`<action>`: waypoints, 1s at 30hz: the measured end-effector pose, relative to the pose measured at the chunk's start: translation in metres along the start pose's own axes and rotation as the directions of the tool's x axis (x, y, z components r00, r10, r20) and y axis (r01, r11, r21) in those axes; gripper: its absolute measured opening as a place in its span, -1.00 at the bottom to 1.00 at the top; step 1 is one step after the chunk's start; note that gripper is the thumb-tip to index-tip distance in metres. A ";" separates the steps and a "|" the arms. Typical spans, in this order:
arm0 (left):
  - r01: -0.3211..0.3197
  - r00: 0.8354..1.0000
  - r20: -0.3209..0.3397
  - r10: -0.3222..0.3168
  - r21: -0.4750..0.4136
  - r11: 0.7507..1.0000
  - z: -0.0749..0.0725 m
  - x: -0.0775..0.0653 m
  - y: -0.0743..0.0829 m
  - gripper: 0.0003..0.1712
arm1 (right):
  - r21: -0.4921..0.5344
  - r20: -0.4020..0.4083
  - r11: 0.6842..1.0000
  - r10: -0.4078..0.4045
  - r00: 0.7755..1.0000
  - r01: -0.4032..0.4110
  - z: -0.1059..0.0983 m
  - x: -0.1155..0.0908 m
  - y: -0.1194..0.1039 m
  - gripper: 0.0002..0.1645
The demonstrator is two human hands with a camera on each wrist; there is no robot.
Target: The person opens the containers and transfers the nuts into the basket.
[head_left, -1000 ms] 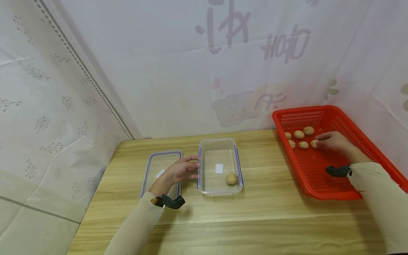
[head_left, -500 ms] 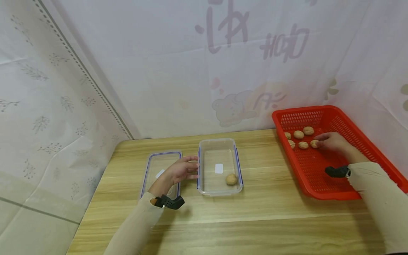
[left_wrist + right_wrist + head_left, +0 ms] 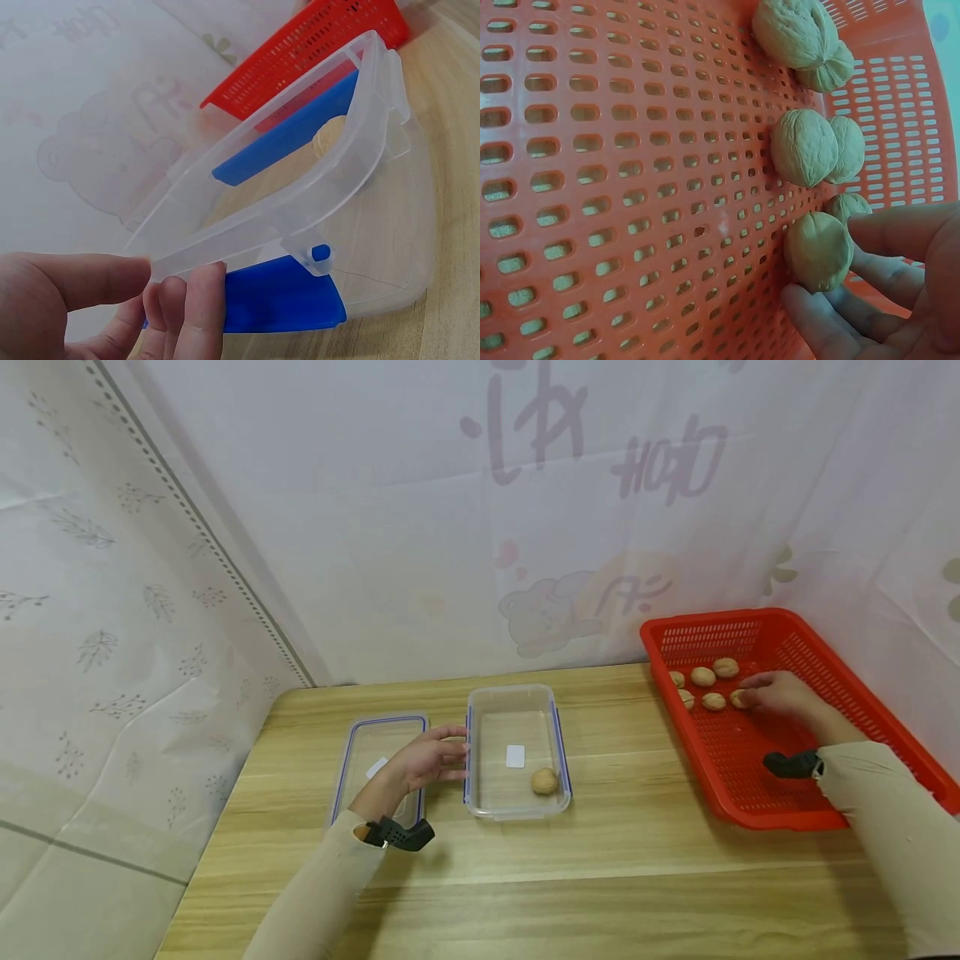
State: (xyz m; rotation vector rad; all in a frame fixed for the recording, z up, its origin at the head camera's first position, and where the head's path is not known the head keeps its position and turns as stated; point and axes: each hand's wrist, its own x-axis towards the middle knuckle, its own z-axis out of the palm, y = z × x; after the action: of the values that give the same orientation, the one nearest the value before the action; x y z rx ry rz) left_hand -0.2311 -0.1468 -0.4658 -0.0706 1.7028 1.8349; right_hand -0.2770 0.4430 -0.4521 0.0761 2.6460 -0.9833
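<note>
In the red basket (image 3: 720, 777) my right hand (image 3: 787, 700) pinches a walnut (image 3: 817, 251); the right wrist view has the thumb on one side of it and a fingertip on the other. Several more walnuts (image 3: 702, 677) lie close by on the basket floor. My left hand (image 3: 426, 762) rests its fairly straight fingers against the left side of a clear plastic food box (image 3: 517, 810). The left wrist view has these fingertips (image 3: 204, 300) by the blue latch (image 3: 281, 296) and the thumb at the rim. One walnut (image 3: 543, 782) sits inside the box, near its front right corner.
A clear lid (image 3: 384, 735) with a blue seal lies left of the box, partly under my left forearm. All stand on a wooden table (image 3: 525, 893). A printed white curtain (image 3: 390, 568) hangs behind and along both sides.
</note>
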 end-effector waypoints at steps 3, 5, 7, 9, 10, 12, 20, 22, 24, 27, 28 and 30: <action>-0.001 1.000 0.000 0.001 0.000 1.000 0.000 0.000 0.000 -0.50 | -0.003 -0.005 1.000 -0.003 1.000 0.003 0.000 0.000 0.000 -0.34; -0.002 1.000 -0.001 0.002 -0.003 1.000 -0.001 0.000 0.000 -0.50 | 0.001 -0.010 1.000 -0.007 1.000 0.007 -0.001 0.001 0.001 -0.36; -0.002 1.000 -0.002 0.002 -0.003 1.000 -0.001 0.001 0.000 -0.50 | 0.009 -0.014 1.000 -0.010 1.000 0.010 -0.001 0.002 0.001 -0.39; -0.002 1.000 -0.003 0.002 -0.001 1.000 -0.001 0.001 -0.001 -0.49 | 0.020 -0.015 1.000 -0.007 1.000 0.007 -0.002 0.002 0.001 -0.41; -0.003 1.000 -0.003 0.003 -0.001 1.000 -0.002 0.001 -0.001 -0.49 | 0.020 -0.017 1.000 -0.002 1.000 0.002 -0.003 0.002 0.001 -0.41; -0.003 1.000 -0.003 0.003 0.001 1.000 -0.002 0.001 -0.001 -0.48 | 0.024 -0.017 1.000 0.002 1.000 -0.001 -0.004 0.001 0.000 -0.40; -0.001 1.000 0.001 0.001 -0.001 1.000 -0.001 0.001 0.000 -0.47 | -0.085 -0.052 0.996 -0.035 0.998 0.030 -0.013 -0.007 -0.015 -0.29; 0.000 1.000 0.001 0.000 0.000 1.000 -0.001 0.001 0.000 -0.47 | -0.116 -0.062 0.992 -0.056 0.996 0.049 -0.016 -0.007 -0.019 -0.25; 0.002 1.000 0.001 -0.002 -0.001 1.000 0.000 0.000 0.000 -0.47 | -0.159 -0.074 0.984 -0.087 0.993 0.075 -0.018 -0.008 -0.023 -0.21; 0.005 1.000 -0.002 -0.005 -0.004 1.000 0.000 0.000 0.000 -0.47 | -0.226 -0.082 0.968 -0.128 0.988 0.107 -0.021 -0.008 -0.029 -0.17; 0.005 1.000 -0.003 -0.005 -0.005 1.000 0.000 0.000 0.000 -0.48 | -0.250 -0.082 0.960 -0.148 0.986 0.123 -0.021 -0.009 -0.032 -0.17; 0.007 1.000 -0.003 -0.007 -0.006 1.000 0.000 0.000 0.000 -0.48 | -0.297 -0.077 0.941 -0.191 0.978 0.161 -0.021 -0.009 -0.037 -0.17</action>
State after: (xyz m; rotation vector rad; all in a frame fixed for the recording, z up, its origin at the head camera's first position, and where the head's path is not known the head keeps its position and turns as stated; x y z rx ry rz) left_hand -0.2312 -0.1465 -0.4655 -0.0818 1.6970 1.8362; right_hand -0.2796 0.4285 -0.4112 -0.1841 2.9047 -0.6458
